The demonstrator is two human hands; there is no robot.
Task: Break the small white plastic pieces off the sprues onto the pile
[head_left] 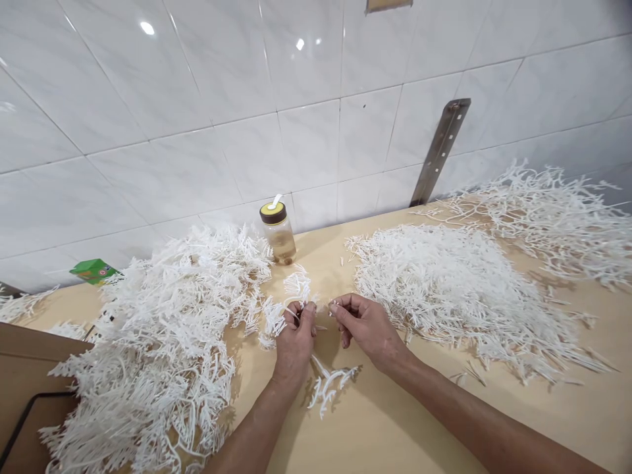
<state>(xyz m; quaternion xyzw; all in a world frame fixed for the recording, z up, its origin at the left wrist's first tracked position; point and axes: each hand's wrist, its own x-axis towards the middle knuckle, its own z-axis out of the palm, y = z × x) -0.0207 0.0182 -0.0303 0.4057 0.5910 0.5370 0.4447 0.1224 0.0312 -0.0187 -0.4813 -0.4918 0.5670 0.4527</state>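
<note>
My left hand is closed, thumb against fingers, on a thin white branched stem that looks like plastic. White sprigs fan out beyond its fingers, and a white forked branch sticks out below it over the table. Across a narrow gap, my right hand pinches a small white piece between thumb and forefinger. To the left lies a large heap of white branched stems. Beside my right hand spreads a pile of short white pieces.
A bottle with a yellow and dark lid stands near the tiled wall. Longer white branches lie at the back right. A cardboard box is at the left edge, a green box behind. A metal bracket leans against the wall.
</note>
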